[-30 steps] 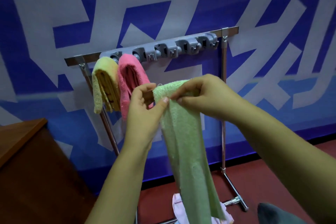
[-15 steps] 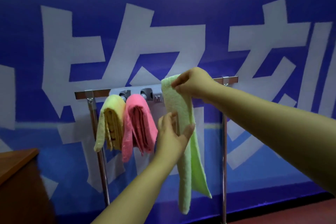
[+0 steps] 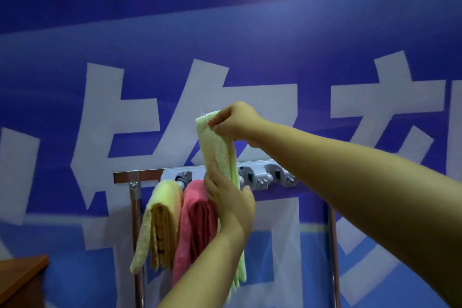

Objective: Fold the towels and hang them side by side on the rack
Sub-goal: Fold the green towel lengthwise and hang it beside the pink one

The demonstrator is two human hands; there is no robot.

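**Green towel held in front of the rack**

The top end of the green towel is pinched by the right hand, fingers curled down over the folded edge, above the level of the rack's bar. Lower down, the same towel is gripped by the left hand, fingers wrapped around the narrow folded strip in front of the hook strip. The towel is held as a long, soft band of nubbly terry cloth, its lower end hanging free below the left wrist.

Just left of the left hand, a pink towel is draped in thick folds, and beside it a yellow towel with darker inner layers is hung in the same way. Both are carried on a grey plastic hook strip fixed along the shiny metal rack. A blue wall banner with large white characters is seen behind. A brown wooden table corner is visible at lower left.
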